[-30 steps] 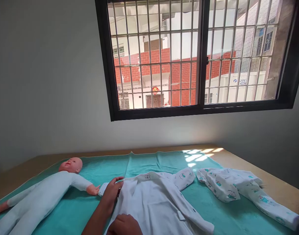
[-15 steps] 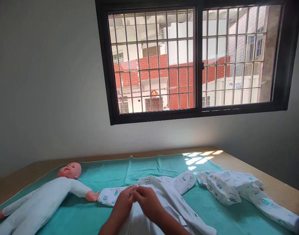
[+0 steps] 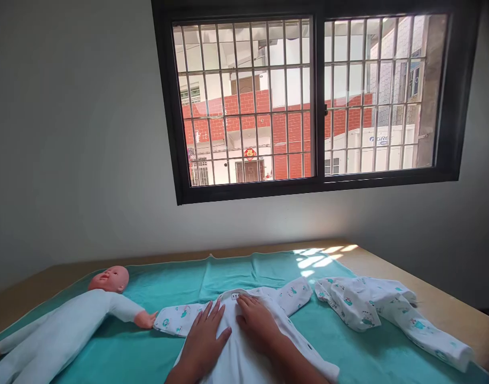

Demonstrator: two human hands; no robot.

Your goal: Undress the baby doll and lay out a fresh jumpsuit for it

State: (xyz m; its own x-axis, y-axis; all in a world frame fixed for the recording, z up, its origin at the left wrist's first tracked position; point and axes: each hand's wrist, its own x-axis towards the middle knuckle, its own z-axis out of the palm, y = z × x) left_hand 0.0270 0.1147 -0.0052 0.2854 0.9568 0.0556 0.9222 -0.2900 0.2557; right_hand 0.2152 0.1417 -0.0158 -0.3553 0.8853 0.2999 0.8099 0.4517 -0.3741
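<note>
A white baby top (image 3: 235, 320) with teal-printed sleeves lies spread in front of me, its neck label facing up. My left hand (image 3: 208, 338) rests flat on its left part, fingers stretched out. On the upper middle, just below the label, lies my right hand (image 3: 258, 322) with its fingers extended and close together. Neither hand grips the cloth. The top's left sleeve (image 3: 176, 319) reaches to the hand of a baby doll (image 3: 80, 312) in a white body suit, lying on its back at the left.
White printed baby trousers (image 3: 388, 306) lie crumpled at the right. A teal cloth (image 3: 224, 272) covers much of the wooden table (image 3: 388, 266). Behind it are a wall and a barred window (image 3: 316, 106). Sunlight patches fall at the table's back right.
Both hands were pinched together at the top's front near the neck. They have parted and now lie flat on the fabric. The view has shifted slightly.
</note>
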